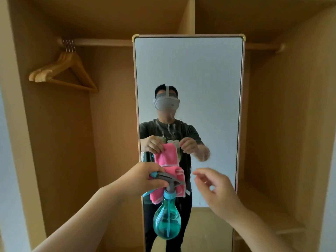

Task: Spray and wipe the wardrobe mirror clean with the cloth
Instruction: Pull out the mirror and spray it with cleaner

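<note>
The tall wardrobe mirror [189, 73] stands upright in the middle of the open wardrobe, with wet streaks running down around its centre. My left hand [143, 179] grips the grey head of a teal spray bottle [167, 220] together with a folded pink cloth [174, 184], just in front of the glass. The bottle hangs down below the hand. My right hand [216, 190] hovers to the right of the cloth with fingers loosely bent, holding nothing. The mirror reflects a person with both hands and the cloth.
Wooden hangers [61, 71] hang from the rail [101, 41] in the left wardrobe bay. A low wooden shelf [269, 211] sits in the right bay beside the mirror. Wardrobe side panels close in on both sides.
</note>
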A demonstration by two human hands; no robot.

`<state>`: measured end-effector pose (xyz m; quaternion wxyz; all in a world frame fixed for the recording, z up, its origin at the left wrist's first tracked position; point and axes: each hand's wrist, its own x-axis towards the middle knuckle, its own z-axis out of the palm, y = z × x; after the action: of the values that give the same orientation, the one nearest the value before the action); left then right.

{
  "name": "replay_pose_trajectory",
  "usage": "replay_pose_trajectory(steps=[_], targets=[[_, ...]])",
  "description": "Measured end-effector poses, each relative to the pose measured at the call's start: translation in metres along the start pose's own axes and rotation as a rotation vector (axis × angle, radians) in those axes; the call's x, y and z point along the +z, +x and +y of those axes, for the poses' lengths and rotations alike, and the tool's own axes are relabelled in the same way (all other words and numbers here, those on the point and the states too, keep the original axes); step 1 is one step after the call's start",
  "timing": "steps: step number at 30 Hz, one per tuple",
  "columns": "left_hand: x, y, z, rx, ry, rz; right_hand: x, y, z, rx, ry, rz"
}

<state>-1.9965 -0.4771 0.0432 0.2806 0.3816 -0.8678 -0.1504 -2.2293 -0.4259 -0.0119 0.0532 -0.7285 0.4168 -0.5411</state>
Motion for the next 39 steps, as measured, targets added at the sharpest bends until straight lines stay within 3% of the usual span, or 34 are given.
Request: replay_pose_trajectory(steps=[4,18,21,25,28,34,39], targets=[[0.001,-0.007,0.008,-0.023,0.004,0.047,0.018,-0.005,-0.012,0.091,0.106,-0.102],[-0.001,-0.029,0.022,-0.021,-0.026,0.079,0.043,-0.005,-0.034,0.322,0.477,-0.202],[-0.033,-0.066,-0.003,0.035,-0.048,0.048,0.09,-0.02,-0.085,0.39,0.417,-0.06],[-0.038,-0.067,-0.001,-0.098,-0.182,0.108,0.073,-0.021,-0.084,0.391,0.478,0.076],[-0.047,-0.07,-0.011,-0.163,-0.084,0.138,0.057,-0.018,-0.087,0.366,0.458,0.174],[-0.033,-0.082,0.007,-0.016,-0.051,0.024,0.044,-0.021,-0.104,0.3,0.441,0.202],[-0.02,-0.074,0.024,0.137,0.004,0.152,0.035,-0.017,-0.109,0.276,0.585,0.098]])
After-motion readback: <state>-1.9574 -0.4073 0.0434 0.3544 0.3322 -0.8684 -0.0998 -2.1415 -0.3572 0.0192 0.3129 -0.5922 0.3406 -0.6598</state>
